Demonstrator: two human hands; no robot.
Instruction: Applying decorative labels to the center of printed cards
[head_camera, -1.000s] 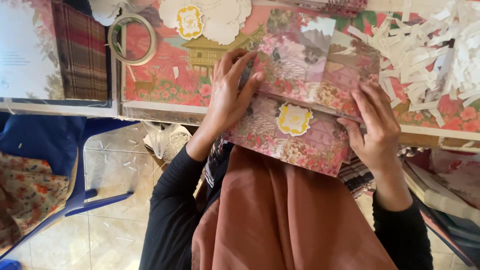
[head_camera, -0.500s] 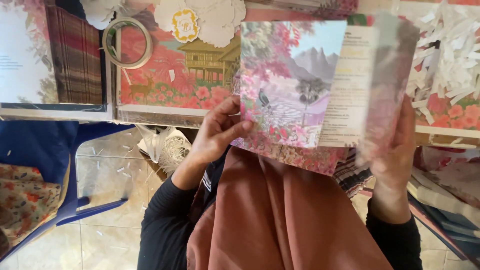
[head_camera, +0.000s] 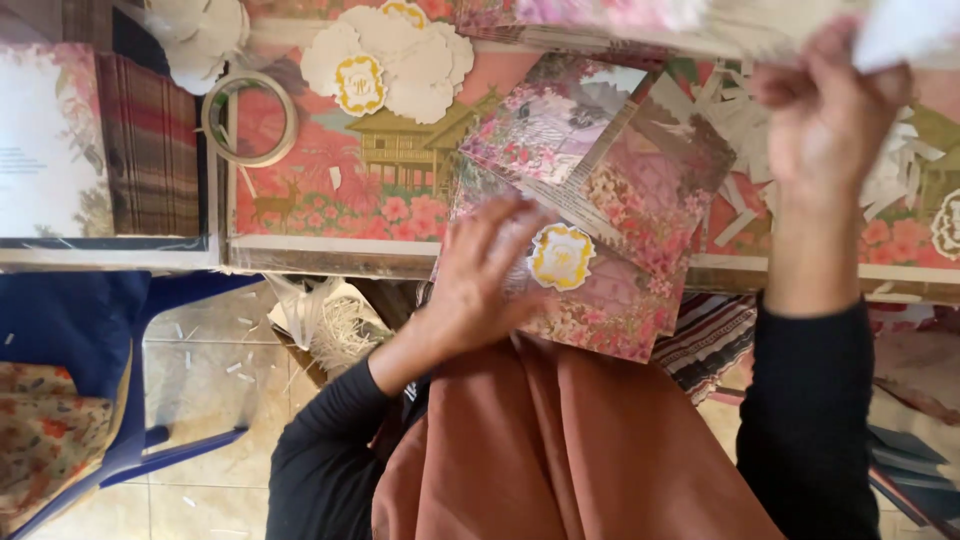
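We are looking down on a long table covered with a pink landscape-printed cloth (head_camera: 330, 190), which is running from left to right across the far half of the view. On its near edge we are keeping a folded card of pink floral paper bearing a yellow-and-white crest sticker (head_camera: 600, 265), with one corner hanging toward our lap. Farther right, a heap of shredded white paper strips (head_camera: 745, 130) is lying on the cloth. At far centre a cluster of white flower-shaped paper cut-outs (head_camera: 400, 65) is resting, and to its left a ring of pale adhesive tape (head_camera: 250, 118) is lying flat.

Our left hand (head_camera: 480, 285) is pressing on the card, fingers spread apart and flat, just beside the sticker. Our right hand (head_camera: 825, 110) is reaching to the far right, fingers closed on a pale sheet of paper (head_camera: 900, 30) blurred at the top edge; what kind of sheet it is we cannot tell.

In our judgement, the card is best steadied by keeping the left palm low and the fingers wide, so that the overhanging corner is not tipping while the other hand is working away from it.
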